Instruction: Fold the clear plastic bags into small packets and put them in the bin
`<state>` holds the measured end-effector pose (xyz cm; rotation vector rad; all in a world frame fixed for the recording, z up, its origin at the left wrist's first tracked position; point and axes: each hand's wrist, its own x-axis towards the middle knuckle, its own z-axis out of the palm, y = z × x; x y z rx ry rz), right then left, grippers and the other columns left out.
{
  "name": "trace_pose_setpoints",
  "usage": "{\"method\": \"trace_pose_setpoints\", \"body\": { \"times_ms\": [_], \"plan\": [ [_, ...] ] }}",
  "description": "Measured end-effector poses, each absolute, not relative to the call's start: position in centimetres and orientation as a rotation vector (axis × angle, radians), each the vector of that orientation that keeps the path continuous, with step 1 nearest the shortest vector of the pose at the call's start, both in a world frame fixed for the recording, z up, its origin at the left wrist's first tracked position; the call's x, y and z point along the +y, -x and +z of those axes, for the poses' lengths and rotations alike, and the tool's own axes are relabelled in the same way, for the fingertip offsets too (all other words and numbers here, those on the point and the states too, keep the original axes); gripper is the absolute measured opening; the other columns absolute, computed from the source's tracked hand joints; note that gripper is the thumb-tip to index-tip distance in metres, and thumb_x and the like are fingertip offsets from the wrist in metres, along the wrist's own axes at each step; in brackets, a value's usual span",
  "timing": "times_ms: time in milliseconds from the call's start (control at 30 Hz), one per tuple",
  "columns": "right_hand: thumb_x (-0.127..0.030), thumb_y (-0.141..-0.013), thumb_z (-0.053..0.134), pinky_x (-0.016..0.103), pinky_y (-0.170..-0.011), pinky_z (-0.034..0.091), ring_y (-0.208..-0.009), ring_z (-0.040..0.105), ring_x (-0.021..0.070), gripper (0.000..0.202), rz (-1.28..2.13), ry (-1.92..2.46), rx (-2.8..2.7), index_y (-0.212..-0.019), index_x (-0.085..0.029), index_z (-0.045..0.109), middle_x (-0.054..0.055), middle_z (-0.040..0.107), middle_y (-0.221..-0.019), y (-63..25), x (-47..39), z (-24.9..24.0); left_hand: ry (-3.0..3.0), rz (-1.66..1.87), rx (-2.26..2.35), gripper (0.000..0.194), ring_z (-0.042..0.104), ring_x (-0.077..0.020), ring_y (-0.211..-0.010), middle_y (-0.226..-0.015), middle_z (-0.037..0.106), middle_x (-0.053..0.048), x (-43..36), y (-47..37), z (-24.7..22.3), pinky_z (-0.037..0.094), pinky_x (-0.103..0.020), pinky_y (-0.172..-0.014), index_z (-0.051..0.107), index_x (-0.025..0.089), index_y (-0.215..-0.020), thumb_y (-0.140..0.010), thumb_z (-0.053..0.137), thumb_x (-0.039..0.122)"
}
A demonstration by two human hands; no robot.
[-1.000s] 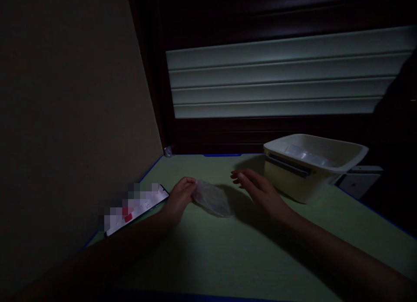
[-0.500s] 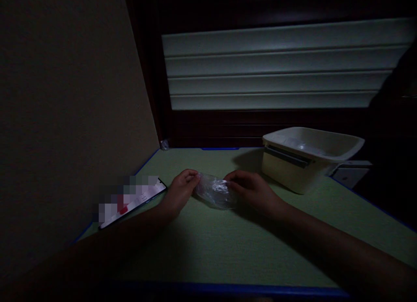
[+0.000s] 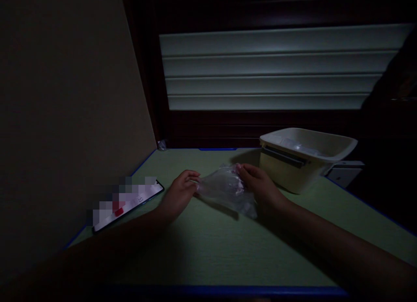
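A thin clear plastic bag (image 3: 224, 187) is stretched between my two hands above the green table (image 3: 208, 245). My left hand (image 3: 180, 191) pinches its left end between thumb and fingers. At the bag's upper right, my right hand (image 3: 260, 185) grips the edge with fingers closed. The bag fans out wider toward the right, and its lower right corner hangs free. Left of my left hand lies a phone (image 3: 130, 204) with a lit screen, partly blurred by blocks.
A cream bin (image 3: 283, 169) with clear plastic inside stands at the back right. Behind it is a white object (image 3: 345, 174). A small crumpled clear piece (image 3: 162, 145) lies in the far left corner. A wall rises at the left, and a slatted panel at the back.
My right hand has moved slightly right and up, pulling the bag wider and longer. My left hand keeps hold of the other end. The view has shifted slightly.
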<state>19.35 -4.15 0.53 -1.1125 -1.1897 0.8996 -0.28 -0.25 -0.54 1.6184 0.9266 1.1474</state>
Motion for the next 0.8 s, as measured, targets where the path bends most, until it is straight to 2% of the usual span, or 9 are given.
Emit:
{"method": "trace_pose_setpoints", "body": {
  "times_ms": [133, 233, 400, 600, 700, 800],
  "plan": [
    [-0.066, -0.065, 0.060, 0.021, -0.039, 0.030, -0.042, 0.040, 0.0089, 0.048, 0.908, 1.136, -1.166, -0.062, -0.019, 0.049, -0.005, 0.045, -0.050, -19.7, -4.3, 1.0, -1.848, 1.319, 0.878, 0.023, 0.056, -0.0196, -0.091, -0.098, 0.056, -0.004, -1.1, 0.4, -0.3, 0.045, -0.031, -0.076, 0.057, 0.020, -0.089, -0.069, 0.054, 0.012],
    [-0.068, -0.062, 0.060, 0.022, -0.038, 0.029, -0.041, 0.040, 0.0093, 0.050, 0.925, 1.142, -1.207, -0.060, -0.019, 0.049, -0.005, 0.045, -0.050, -19.9, -4.5, 1.4, -2.000, 1.353, 0.799, 0.016, 0.053, -0.0204, -0.096, -0.100, 0.055, -0.005, -2.0, 0.2, 0.0, 0.043, -0.030, -0.079, 0.059, 0.021, -0.086, -0.073, 0.053, 0.014],
    [-0.070, -0.066, 0.055, 0.023, -0.040, 0.030, -0.043, 0.041, 0.0102, 0.052, 0.963, 1.126, -1.295, -0.057, -0.019, 0.049, -0.004, 0.045, -0.048, -19.3, -4.7, 1.2, -2.141, 1.168, 0.714, 0.012, 0.058, -0.0182, -0.081, -0.090, 0.061, -0.004, -2.6, -0.3, -0.2, 0.046, -0.027, -0.072, 0.064, 0.021, -0.088, -0.080, 0.056, 0.021],
    [-0.068, -0.070, 0.054, 0.023, -0.045, 0.035, -0.047, 0.046, 0.0115, 0.051, 1.072, 1.077, -1.400, -0.058, -0.018, 0.054, -0.003, 0.049, -0.051, -17.8, -5.2, -0.1, -2.143, 1.007, 0.723, 0.023, 0.060, -0.0211, -0.082, -0.087, 0.066, -0.003, -2.4, -0.3, -0.9, 0.044, -0.029, -0.075, 0.067, 0.022, -0.089, -0.068, 0.074, 0.027],
    [-0.069, -0.075, 0.047, 0.024, -0.048, 0.040, -0.052, 0.051, 0.0129, 0.054, 1.122, 1.043, -1.397, -0.070, -0.017, 0.060, 0.000, 0.057, -0.060, -17.8, -5.4, 0.0, -2.087, 1.014, 0.788, 0.014, 0.060, -0.0195, -0.076, -0.079, 0.066, -0.001, -2.4, -0.4, -0.9, 0.044, -0.028, -0.071, 0.067, 0.021, -0.082, -0.069, 0.071, 0.025],
    [-0.068, -0.075, 0.048, 0.025, -0.053, 0.043, -0.058, 0.055, 0.0134, 0.052, 1.160, 1.000, -1.333, -0.085, -0.018, 0.060, 0.001, 0.060, -0.069, -18.2, -5.4, 0.4, -1.995, 1.072, 0.854, 0.005, 0.058, -0.0168, -0.068, -0.069, 0.063, 0.001, -2.1, -0.4, -0.7, 0.043, -0.025, -0.065, 0.064, 0.019, -0.072, -0.072, 0.064, 0.025]
  ]
}}
